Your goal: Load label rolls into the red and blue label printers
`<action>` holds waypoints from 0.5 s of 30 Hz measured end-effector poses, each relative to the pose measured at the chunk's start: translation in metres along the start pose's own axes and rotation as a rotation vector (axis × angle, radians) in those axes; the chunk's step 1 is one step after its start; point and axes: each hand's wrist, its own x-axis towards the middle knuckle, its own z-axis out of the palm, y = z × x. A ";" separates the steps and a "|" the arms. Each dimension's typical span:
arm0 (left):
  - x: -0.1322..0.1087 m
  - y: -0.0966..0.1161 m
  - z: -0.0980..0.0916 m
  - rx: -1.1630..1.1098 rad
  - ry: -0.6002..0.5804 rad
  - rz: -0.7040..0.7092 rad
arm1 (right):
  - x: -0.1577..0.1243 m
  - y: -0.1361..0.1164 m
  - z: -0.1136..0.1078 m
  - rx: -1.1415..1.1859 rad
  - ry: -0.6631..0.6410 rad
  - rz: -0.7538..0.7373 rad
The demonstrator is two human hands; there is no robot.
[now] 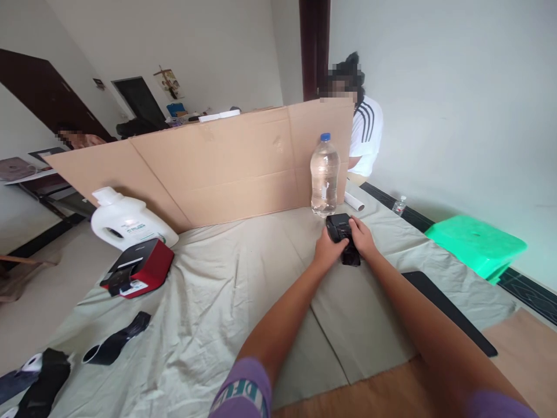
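Observation:
Both my hands are wrapped round a small black boxy device [339, 222] just above the cloth, in front of the bottle. My left hand [329, 249] grips its left side, thumb across the front. My right hand [362, 237] is closed on the right side. A glossy black part [350, 255] extends below the box between my hands; whether it is a flap or a screen I cannot tell. Right behind the device stands a large clear bottle [325, 177] with a blue cap, upright and filled with clear liquid.
A cardboard panel [217, 168] stands across the back, with a person [366, 136] behind its right end. At left are a white jug [130, 217], a red-and-black machine [148, 270] and black rolled pieces [115, 342]. A flat black panel [448, 310] and green stool [478, 241] are at right.

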 end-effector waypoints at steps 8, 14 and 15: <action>-0.129 -0.074 -0.259 0.214 0.251 0.116 | -0.047 -0.066 0.061 -0.362 0.000 -0.496; -0.167 -0.125 -0.507 0.213 1.098 -0.205 | -0.148 -0.155 0.245 0.076 -0.525 -0.471; -0.168 -0.132 -0.528 0.180 1.111 -0.264 | -0.168 -0.169 0.277 0.156 -0.654 -0.407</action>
